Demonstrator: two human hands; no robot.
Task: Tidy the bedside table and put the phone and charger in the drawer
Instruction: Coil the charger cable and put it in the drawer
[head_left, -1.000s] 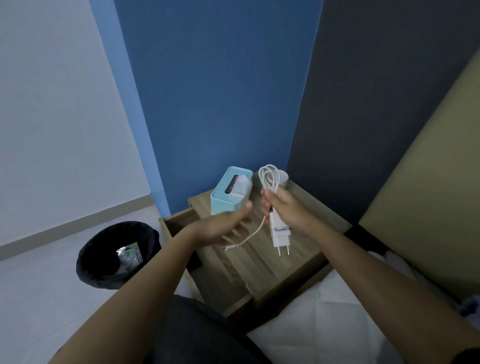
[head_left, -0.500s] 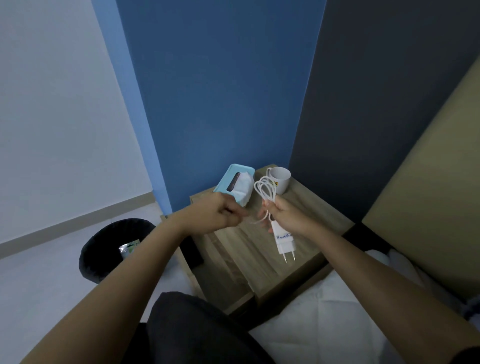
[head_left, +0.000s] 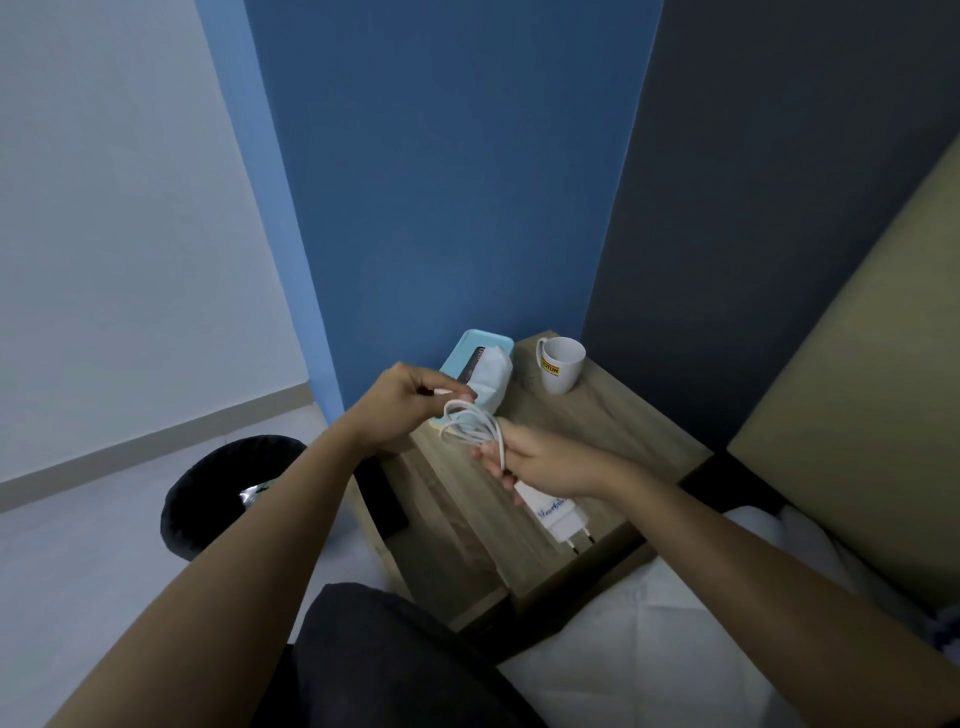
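My right hand (head_left: 540, 462) gripped the white charger (head_left: 558, 517) and its looped cable (head_left: 470, 428); my left hand (head_left: 402, 400) pinched the cable's end just beside it.

A blue wall (head_left: 457, 182) fills the middle of the view, with a pale grey wall (head_left: 119, 234) to its left and a dark grey wall (head_left: 769, 182) to its right. A light skirting board (head_left: 156, 441) runs along the foot of the pale wall above a whitish floor (head_left: 78, 561). A wooden table (head_left: 623, 431) stands in the corner against the blue and dark walls. A tan headboard (head_left: 872, 415) rises on the right beside white bedding (head_left: 649, 665). A black bin (head_left: 218, 483) sits on the floor left of the table. The light is dim and even.
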